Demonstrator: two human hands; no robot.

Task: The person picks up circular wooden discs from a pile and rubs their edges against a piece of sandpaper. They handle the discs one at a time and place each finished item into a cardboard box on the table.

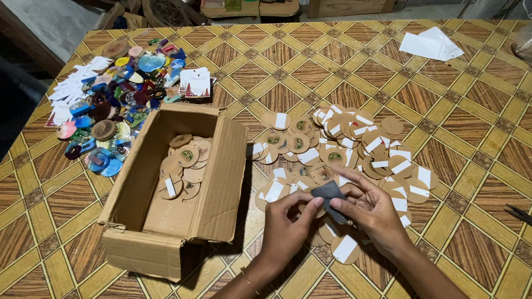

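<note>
Item: small dark-grey flat square piece (329, 197), above the disc pile on the desk (476, 133). My left hand (288, 224) and right hand (372, 209) each pinch an edge. I judge it light, thin, bendable; edges are the place to hold.

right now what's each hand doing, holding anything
left hand: fingers closed on the small dark grey flat strip.
right hand: fingers closed on the same strip, above the round wooden discs.
</note>
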